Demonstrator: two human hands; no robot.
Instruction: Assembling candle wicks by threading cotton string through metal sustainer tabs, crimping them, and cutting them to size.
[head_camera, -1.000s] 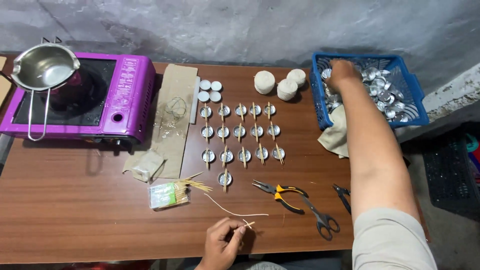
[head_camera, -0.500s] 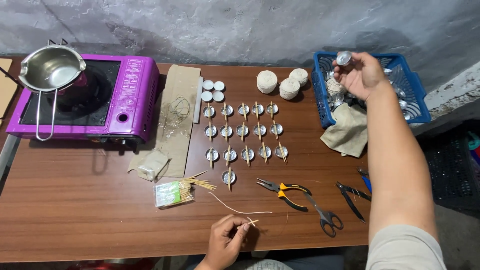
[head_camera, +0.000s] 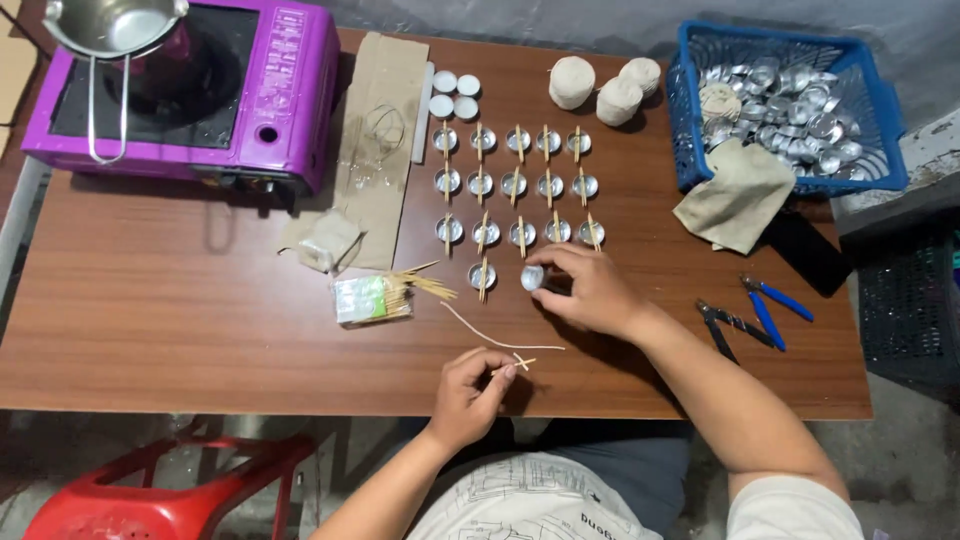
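Small round metal cup (head_camera: 532, 277) set down near the table's middle, at the end of the last row, pinched at its rim by the right hand (head_camera: 590, 290) fingers, probably to line it up with the rest. Thin pale wick (head_camera: 500, 337) lying across the wood toward the front edge, its near end nipped with a short stick (head_camera: 524, 362) between left hand (head_camera: 470, 390) thumb and forefinger. Behind: shiny cups (head_camera: 515, 185) in neat rows, each bridged by a wooden splint, seemingly to centre wicks. Blue plastic basket (head_camera: 690, 160) of spare cups at the far right corner.
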